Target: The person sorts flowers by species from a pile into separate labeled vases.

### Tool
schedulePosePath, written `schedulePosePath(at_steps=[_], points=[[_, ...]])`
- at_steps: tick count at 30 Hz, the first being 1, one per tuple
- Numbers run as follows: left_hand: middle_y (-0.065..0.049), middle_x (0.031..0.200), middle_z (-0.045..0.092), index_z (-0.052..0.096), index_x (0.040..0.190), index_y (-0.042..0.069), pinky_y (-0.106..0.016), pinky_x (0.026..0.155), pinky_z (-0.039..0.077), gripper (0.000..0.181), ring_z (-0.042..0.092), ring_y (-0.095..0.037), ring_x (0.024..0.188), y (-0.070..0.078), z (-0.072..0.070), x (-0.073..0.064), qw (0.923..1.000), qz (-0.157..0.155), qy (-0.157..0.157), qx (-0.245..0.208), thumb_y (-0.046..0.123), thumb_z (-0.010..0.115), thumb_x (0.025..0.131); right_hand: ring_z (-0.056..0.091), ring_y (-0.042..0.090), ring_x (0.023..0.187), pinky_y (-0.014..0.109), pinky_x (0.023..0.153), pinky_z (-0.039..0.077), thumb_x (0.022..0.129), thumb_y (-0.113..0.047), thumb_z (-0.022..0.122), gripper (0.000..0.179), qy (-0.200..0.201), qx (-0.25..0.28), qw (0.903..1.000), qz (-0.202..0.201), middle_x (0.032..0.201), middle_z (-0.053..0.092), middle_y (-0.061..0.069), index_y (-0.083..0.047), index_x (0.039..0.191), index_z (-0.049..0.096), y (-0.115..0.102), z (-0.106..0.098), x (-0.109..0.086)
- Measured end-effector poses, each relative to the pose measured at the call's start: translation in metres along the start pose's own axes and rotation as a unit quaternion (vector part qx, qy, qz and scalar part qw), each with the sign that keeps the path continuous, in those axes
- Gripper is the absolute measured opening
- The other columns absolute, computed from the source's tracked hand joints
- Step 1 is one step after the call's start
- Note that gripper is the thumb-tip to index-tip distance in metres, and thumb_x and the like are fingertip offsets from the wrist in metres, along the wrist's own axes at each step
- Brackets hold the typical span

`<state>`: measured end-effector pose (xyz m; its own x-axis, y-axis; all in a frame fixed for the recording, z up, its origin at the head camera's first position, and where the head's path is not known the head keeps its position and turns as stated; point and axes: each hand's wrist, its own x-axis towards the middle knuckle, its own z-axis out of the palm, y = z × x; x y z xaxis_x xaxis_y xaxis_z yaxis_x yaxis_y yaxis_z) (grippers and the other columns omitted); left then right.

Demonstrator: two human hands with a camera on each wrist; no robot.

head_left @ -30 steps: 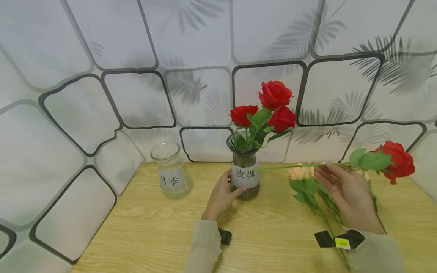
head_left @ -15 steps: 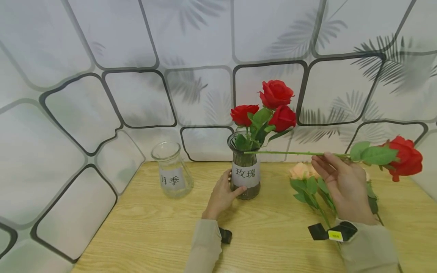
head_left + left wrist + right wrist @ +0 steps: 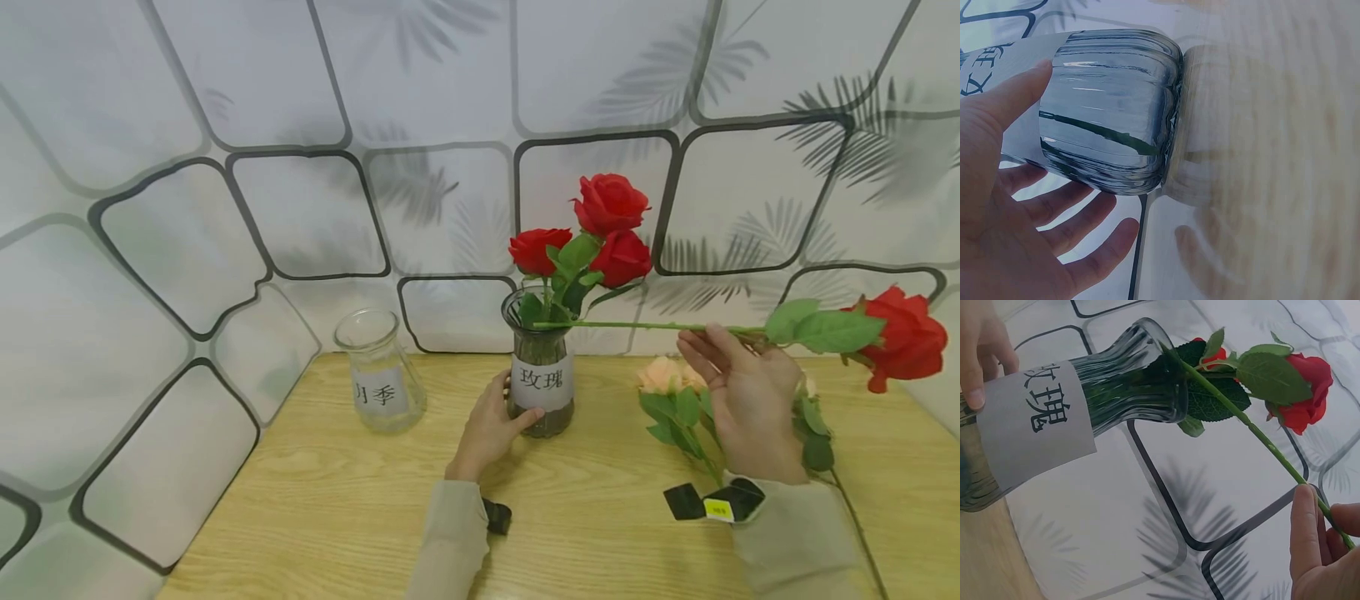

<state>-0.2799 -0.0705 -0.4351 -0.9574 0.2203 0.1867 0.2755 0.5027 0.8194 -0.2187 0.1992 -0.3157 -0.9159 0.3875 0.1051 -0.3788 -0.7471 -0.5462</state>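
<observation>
My left hand [image 3: 483, 433] grips the low part of a dark glass vase [image 3: 538, 348] with a white paper label. In the left wrist view, the thumb lies across the label [image 3: 1019, 56] and the fingers curve round the far side. Three red roses [image 3: 611, 204] stand in the vase. Between thumb and fingers, my right hand [image 3: 753, 408] pinches the green stem of another red rose [image 3: 903, 337], held almost level with its bloom to the right. The cut end of that stem [image 3: 1235, 412] is at the vase's mouth; whether it is inside cannot be told.
A clear glass vase [image 3: 378, 354], also labelled, stands to the left on the wooden table [image 3: 330, 517]. Peach-coloured flowers [image 3: 663, 375] with green leaves lie on the right, partly behind my right hand. A patterned wall covering [image 3: 442, 208] rises behind.
My right hand has lifted the rose and shifted slightly left. Its stem end rose from beside the label up to the vase's rim. My left hand keeps its hold on the vase.
</observation>
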Motion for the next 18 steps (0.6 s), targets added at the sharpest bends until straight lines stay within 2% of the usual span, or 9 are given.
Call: schedulePosePath(at_steps=[5, 8, 15, 18], points=[[-0.021, 0.147, 0.048, 0.033, 0.155, 0.000, -0.057, 0.107, 0.041, 0.081, 0.047, -0.038, 0.134, 0.000, 0.000, 0.000, 1.0000, 0.002, 0.000, -0.001, 0.035, 0.074, 0.095, 0.074, 0.032, 0.072, 0.040, 0.074, 0.061, 0.088, 0.016, 0.068, 0.024, 0.018, -0.010, 0.9991, -0.037, 0.082, 0.066, 0.021, 0.012, 0.104, 0.049, 0.006, 0.007, -0.002], [-0.022, 0.147, 0.048, 0.034, 0.155, 0.000, -0.057, 0.107, 0.041, 0.080, 0.047, -0.038, 0.134, 0.000, 0.000, 0.000, 1.0000, 0.004, 0.000, -0.001, 0.035, 0.074, 0.095, 0.073, 0.031, 0.072, 0.040, 0.074, 0.061, 0.087, 0.015, 0.069, 0.017, 0.023, -0.029, 0.9974, -0.062, 0.082, 0.067, 0.022, 0.012, 0.099, 0.057, 0.009, 0.012, -0.002], [-0.021, 0.146, 0.048, 0.034, 0.154, 0.000, -0.057, 0.107, 0.041, 0.079, 0.048, -0.038, 0.134, -0.001, 0.000, 0.000, 1.0000, 0.006, 0.001, 0.004, 0.035, 0.074, 0.095, 0.072, 0.028, 0.072, 0.040, 0.075, 0.060, 0.090, 0.012, 0.068, 0.012, 0.035, -0.107, 0.9861, -0.122, 0.084, 0.063, 0.023, 0.013, 0.097, 0.059, 0.018, 0.023, 0.002], [-0.021, 0.146, 0.049, 0.034, 0.154, 0.001, -0.056, 0.107, 0.041, 0.079, 0.048, -0.037, 0.134, -0.001, 0.000, 0.000, 1.0000, 0.004, 0.002, 0.006, 0.035, 0.074, 0.095, 0.072, 0.027, 0.070, 0.040, 0.074, 0.060, 0.091, 0.013, 0.066, 0.009, 0.034, -0.134, 0.9817, -0.130, 0.085, 0.062, 0.021, 0.011, 0.098, 0.061, 0.021, 0.028, 0.005]])
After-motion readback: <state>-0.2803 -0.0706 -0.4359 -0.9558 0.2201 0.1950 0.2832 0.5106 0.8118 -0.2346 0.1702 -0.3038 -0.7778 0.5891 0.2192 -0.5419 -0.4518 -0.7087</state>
